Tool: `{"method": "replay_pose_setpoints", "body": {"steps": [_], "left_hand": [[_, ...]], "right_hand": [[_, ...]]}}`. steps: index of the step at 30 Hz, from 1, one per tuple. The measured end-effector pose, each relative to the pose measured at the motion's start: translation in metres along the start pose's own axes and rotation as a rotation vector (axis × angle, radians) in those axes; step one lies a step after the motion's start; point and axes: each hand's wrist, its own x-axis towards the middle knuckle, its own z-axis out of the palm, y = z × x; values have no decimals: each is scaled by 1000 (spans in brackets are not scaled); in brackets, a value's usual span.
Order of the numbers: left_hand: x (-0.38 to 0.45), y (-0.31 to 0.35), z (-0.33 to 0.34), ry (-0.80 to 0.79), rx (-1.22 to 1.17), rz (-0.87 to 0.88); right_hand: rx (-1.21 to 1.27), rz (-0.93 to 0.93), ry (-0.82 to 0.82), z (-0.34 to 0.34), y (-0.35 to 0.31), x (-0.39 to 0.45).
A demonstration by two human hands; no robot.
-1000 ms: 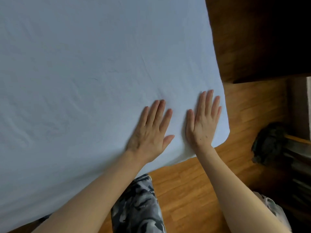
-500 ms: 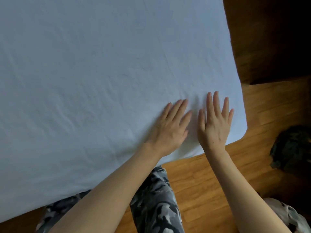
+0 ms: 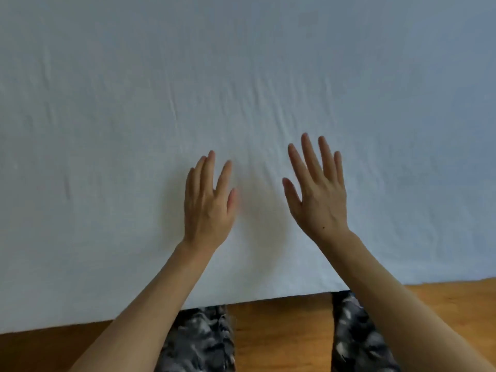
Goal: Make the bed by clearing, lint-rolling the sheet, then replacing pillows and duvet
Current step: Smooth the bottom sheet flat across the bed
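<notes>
head view looks down on one sheet (image 3: 241,76), pale blue-white, stretched over one bed and filling most of the picture. two hands lie over it, both open with fingers straight and holding nothing.

left hand (image 3: 208,208) is palm down near the sheet's near edge, its four fingers close together and pointing away from the person, thumb out toward the right hand. a soft shadow lies just beside it on the cloth; whether the palm presses the sheet or floats just above it i cannot tell.

right hand (image 3: 318,200) sits beside it, apart by a clear gap, its five digits spread and tilted a little toward the left. it also casts a faint shadow between the two hands, and contact with the sheet is not plain.

beyond the fingertips of both hands run several fine creases in the sheet, mostly lengthwise away from the person. further creases show far to the left of the left hand.

behind the wrists, two bare forearms reach in from the lower edge. below them the sheet ends in a straight edge, and the wooden floor (image 3: 281,331) shows. two legs (image 3: 198,342) in grey camouflage cloth stand at that edge, one under each forearm.
</notes>
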Motion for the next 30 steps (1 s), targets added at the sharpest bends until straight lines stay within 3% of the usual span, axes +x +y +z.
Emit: {"method": "replay_pose_setpoints", "body": {"steps": [4,8,15,20,23,25,27,30], "left_hand": [[-25,-170,-21,-98,125,-154],[-91,-299,-36,-139,141,-300],[-177,-368,-61,-98,120,-531],[-180,-369,-68,-114,104,-588],[-164,-358,-75,-51,43,-694],[-139,-342,-78,21,-45,-797],[-107,-319,-76,47,-64,-701],[-40,-277,-58,11,-57,-393]], "right_hand": [[0,-86,-129,90,-140,55],[-21,-182,-345,171,-269,40],[-99,-480,-557,207,-396,-17],[-33,-575,-626,199,-408,-18],[139,-532,-469,179,-384,2],[172,-381,-312,166,-349,25],[127,-203,-219,153,-303,55],[29,46,-158,139,-227,107]]}}
